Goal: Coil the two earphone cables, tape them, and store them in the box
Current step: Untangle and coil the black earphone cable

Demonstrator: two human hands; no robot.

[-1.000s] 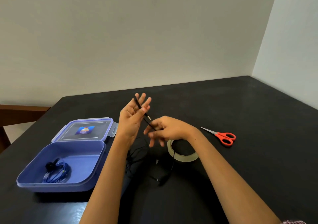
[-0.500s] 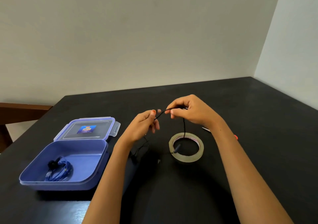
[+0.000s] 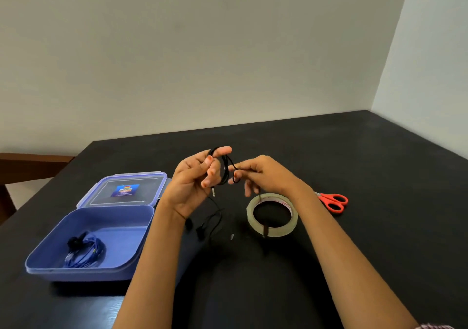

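Head view: the person's left hand is raised above the middle of the black desk, palm turned towards them. A thin black earphone cable is wound in a few loops round its fingers, and the thumb is curled over the loops. The right hand, just beside it, pinches a strand of the same cable between thumb and forefinger, with the other fingers loose. The cable's metal plug hangs just under the left hand. The rest trails down to the desk, where the earbuds lie beside the left wrist.

A roll of clear adhesive tape lies flat just below the right hand. Red-handled scissors lie beyond the right wrist, towards the desk's right edge. Near the left edge sits an open blue plastic box, its clear-panelled lid folded back flat towards the far edge. Inside, in the box's near left corner, lies a coiled blue earphone cable.
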